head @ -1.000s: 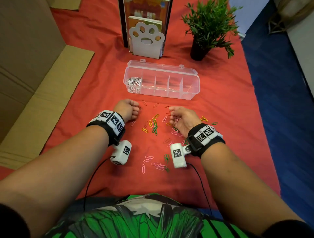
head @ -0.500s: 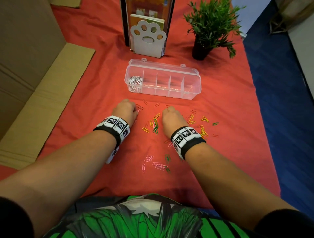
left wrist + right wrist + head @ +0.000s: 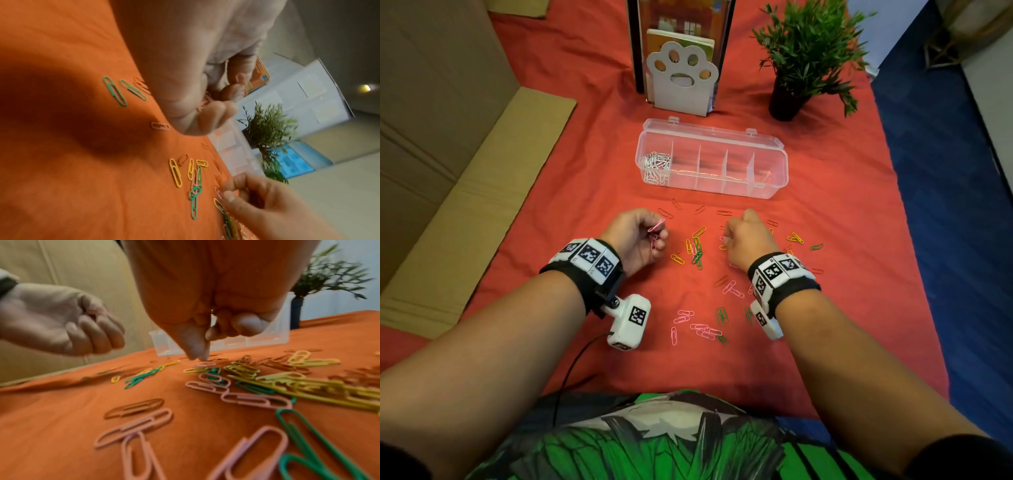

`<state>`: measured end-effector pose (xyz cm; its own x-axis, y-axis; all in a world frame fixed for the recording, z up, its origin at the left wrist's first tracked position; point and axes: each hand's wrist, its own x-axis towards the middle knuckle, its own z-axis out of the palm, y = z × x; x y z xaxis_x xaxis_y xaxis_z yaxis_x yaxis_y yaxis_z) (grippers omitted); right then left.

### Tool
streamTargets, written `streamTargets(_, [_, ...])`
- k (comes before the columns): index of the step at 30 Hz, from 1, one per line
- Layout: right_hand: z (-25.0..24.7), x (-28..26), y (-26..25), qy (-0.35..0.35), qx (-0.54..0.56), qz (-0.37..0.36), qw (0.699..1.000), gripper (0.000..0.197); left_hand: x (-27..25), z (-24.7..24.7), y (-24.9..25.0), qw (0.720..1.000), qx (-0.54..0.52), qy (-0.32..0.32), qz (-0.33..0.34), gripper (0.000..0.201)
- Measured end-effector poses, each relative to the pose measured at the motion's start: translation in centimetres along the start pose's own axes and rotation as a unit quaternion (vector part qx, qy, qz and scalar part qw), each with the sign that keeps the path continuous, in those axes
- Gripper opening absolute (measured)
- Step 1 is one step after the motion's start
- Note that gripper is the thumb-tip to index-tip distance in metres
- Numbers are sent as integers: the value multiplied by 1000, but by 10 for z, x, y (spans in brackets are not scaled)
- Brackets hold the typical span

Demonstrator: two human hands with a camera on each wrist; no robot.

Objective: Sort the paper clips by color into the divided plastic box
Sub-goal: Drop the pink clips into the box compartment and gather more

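Observation:
The clear divided box (image 3: 767, 161) lies open ahead, with white clips (image 3: 655, 164) in its leftmost compartment. Pink, green, yellow and red clips are scattered on the red cloth (image 3: 592, 192) between my hands. My left hand (image 3: 659, 236) is raised slightly, fingers curled round a few pink clips (image 3: 656, 226); the left wrist view shows them in that hand (image 3: 213, 105). My right hand (image 3: 727, 236) is palm down. Its thumb and forefinger (image 3: 198, 356) pinch at a pink clip (image 3: 203, 365) on the cloth. A yellow and green cluster (image 3: 697, 250) lies between the hands.
A paw-shaped bookend (image 3: 681, 78) with books and a potted plant (image 3: 801, 51) stand behind the box. A cardboard box (image 3: 448, 137) lines the left side. The table's right edge drops to blue floor (image 3: 945, 240). More pink clips (image 3: 698, 327) lie near me.
My left hand has rolled from palm down to thumb up, and the pink clips in it now show. The right hand stays palm down, shifted a little right over the clips.

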<state>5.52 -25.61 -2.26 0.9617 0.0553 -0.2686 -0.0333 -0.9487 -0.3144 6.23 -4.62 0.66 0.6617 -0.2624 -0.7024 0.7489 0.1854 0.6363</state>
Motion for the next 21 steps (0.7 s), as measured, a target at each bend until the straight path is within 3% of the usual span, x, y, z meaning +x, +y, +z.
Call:
streamTargets(3, [5, 0, -11, -1, -62, -2, 998, 26, -14, -6, -5, 993, -78, -93, -6, 14])
streamTargets(8, [11, 1, -20, -16, -80, -8, 997, 29, -18, -3, -17, 994, -70, -77, -32, 19])
streamTargets(12, [0, 4, -18, -41, 39, 59, 997, 22, -16, -1, -33, 996, 83, -21, -14, 25])
streamTargets(14, [-5, -2, -16, -39, 160, 104, 981, 12, -16, -4, -45, 979, 201, -17, 22, 24])
streamTargets(18, [-3, -23, -13, -95, 402, 145, 899, 29, -22, -5, -60, 891, 434, -106, 73, 13])
streamTargets(20, [1, -38, -10, -116, 536, 161, 820, 32, -25, -3, -65, 836, 525, -143, 71, 17])
streamTargets(21, [2, -46, -8, -127, 600, 176, 770, 30, -26, -2, -68, 803, 572, -148, 77, 30])
